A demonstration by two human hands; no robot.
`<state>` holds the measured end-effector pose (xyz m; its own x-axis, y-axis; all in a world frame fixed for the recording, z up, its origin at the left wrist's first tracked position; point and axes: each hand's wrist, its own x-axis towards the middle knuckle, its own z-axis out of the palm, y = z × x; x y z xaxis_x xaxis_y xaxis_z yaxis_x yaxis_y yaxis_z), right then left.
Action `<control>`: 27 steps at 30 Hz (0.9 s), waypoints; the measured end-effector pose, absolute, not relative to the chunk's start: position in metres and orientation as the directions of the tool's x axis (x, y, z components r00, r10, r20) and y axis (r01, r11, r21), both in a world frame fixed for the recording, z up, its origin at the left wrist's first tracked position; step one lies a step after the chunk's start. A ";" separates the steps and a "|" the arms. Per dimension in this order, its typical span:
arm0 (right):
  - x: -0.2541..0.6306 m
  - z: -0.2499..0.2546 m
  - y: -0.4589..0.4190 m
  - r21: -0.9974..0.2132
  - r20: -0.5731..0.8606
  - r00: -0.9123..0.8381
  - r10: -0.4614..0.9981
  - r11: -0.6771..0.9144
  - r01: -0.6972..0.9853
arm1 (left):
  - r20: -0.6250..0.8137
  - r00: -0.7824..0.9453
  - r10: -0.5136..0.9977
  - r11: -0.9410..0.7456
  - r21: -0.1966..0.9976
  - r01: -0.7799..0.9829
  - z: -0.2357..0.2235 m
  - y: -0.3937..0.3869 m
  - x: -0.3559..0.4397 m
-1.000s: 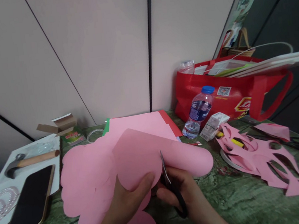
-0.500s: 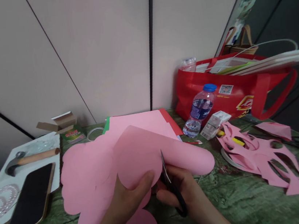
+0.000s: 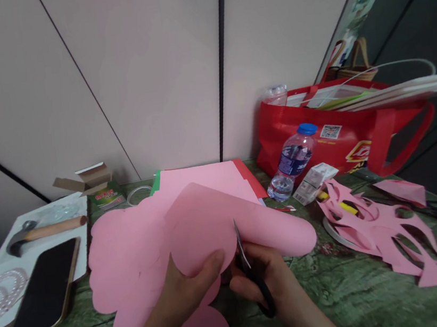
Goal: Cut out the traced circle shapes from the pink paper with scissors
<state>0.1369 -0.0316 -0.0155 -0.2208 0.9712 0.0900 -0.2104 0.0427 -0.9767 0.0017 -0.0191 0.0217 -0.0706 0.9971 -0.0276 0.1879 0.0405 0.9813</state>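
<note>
My left hand (image 3: 187, 291) pinches the near edge of a large pink paper cut-out (image 3: 141, 248) with rounded, petal-like lobes, thumb on top of a raised lobe. My right hand (image 3: 270, 285) is closed round the black handles of a pair of scissors (image 3: 251, 272). The blade points up into the paper's edge between the two hands. The sheet bends upward over the green marbled table (image 3: 341, 297).
A stack of pink, red and green sheets (image 3: 208, 175) lies behind the cut-out. Pink offcuts (image 3: 388, 227), a water bottle (image 3: 291, 164), a small carton (image 3: 313, 180) and a red bag (image 3: 343, 131) are at right. A phone (image 3: 42, 294), hammer (image 3: 42, 232) and small box (image 3: 99, 190) are at left.
Almost nothing has changed. Both hands keep their hold on the paper and the scissors, and the view has shifted very slightly.
</note>
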 end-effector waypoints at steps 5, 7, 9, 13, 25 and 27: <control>0.137 -0.012 -0.033 -0.979 0.098 -0.217 0.971 0.055 -0.198 | -0.042 -0.082 0.996 0.056 0.982 0.179 0.020 -0.018 0.000; 0.138 -0.012 -0.033 -0.980 0.094 -0.210 0.973 0.053 -0.193 | -0.046 -0.105 0.993 0.066 0.979 0.193 0.019 -0.018 0.000; 0.138 -0.013 -0.034 -0.980 0.094 -0.204 0.974 0.054 -0.192 | -0.044 -0.107 0.993 0.065 0.978 0.198 0.019 -0.018 0.000; 0.138 -0.016 -0.033 -0.983 0.081 -0.210 0.974 0.043 -0.179 | -0.029 -0.081 0.996 0.044 0.979 0.198 0.023 -0.018 0.000; 0.140 -0.019 -0.033 -0.979 0.099 -0.242 0.965 0.051 -0.199 | -0.002 -0.084 0.996 0.018 0.982 0.187 0.027 -0.017 -0.002; 0.140 -0.020 -0.033 -0.978 0.097 -0.242 0.965 0.047 -0.202 | -0.002 -0.084 0.996 0.017 0.984 0.178 0.026 -0.017 -0.002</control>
<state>0.1400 -0.0328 -0.0196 -0.2423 0.9654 0.0966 -0.2020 0.0472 -0.9783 -0.0016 -0.0174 0.0264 -0.0838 0.9965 -0.0024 0.1784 0.0174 0.9838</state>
